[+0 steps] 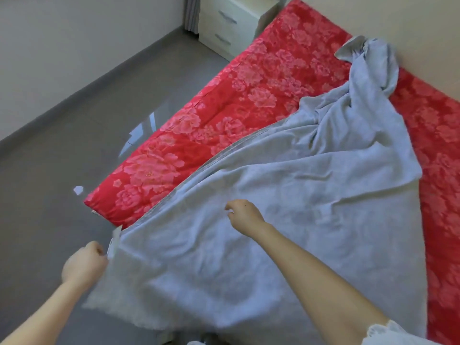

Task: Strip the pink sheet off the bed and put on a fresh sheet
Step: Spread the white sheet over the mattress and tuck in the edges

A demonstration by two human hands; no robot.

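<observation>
A light grey-blue sheet (286, 195) lies crumpled and partly spread over a bed covered in red floral padding (224, 95). Its far end is bunched into a twist near the wall at the upper right. My left hand (83, 266) grips the sheet's near corner at the bed's edge, beside a small white tag. My right hand (245, 214) is over the middle of the sheet, fingers curled and pinching the fabric. No pink sheet is in view.
A white bedside cabinet with drawers (231, 23) stands at the bed's far end, by a curtain. Grey floor (62, 158) runs along the bed's left side, with a white scrap (78, 190) on it. A beige wall borders the bed on the right.
</observation>
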